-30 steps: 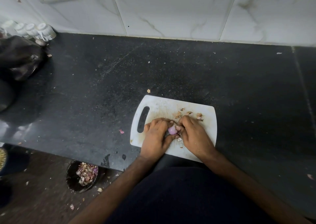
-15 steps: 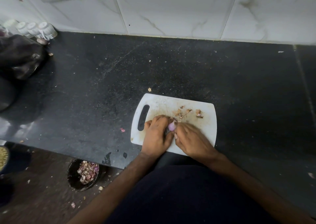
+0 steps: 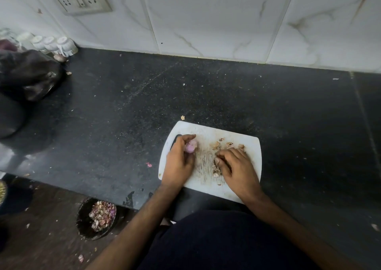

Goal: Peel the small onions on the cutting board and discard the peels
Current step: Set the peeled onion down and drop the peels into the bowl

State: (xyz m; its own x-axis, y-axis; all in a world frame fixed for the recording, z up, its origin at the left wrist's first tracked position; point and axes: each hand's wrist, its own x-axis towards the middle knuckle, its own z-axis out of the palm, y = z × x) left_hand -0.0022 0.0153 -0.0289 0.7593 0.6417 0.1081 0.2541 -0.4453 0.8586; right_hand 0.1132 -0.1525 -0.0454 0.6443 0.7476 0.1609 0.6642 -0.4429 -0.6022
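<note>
A white cutting board (image 3: pixel 252 162) lies on the black counter near its front edge. My left hand (image 3: pixel 180 162) is over the board's left side, covering the handle slot, with its fingers closed on a small pale pink peeled onion (image 3: pixel 190 146). My right hand (image 3: pixel 235 166) rests palm down on the board's right half, fingers curled against a clump of brown onion peels (image 3: pixel 216 167). More loose peels (image 3: pixel 226 145) lie just beyond its fingertips.
A dark bin (image 3: pixel 97 218) with several onion peels stands on the floor below the counter edge, to my left. A black plastic bag (image 3: pixel 28 73) and white cups (image 3: pixel 53 43) sit at the far left. Peel scraps (image 3: pixel 148 164) dot the black counter (image 3: pixel 226 96).
My hands have come apart. The left one carried the onion left and away from me; the right one dropped flat onto the board against the peels.
</note>
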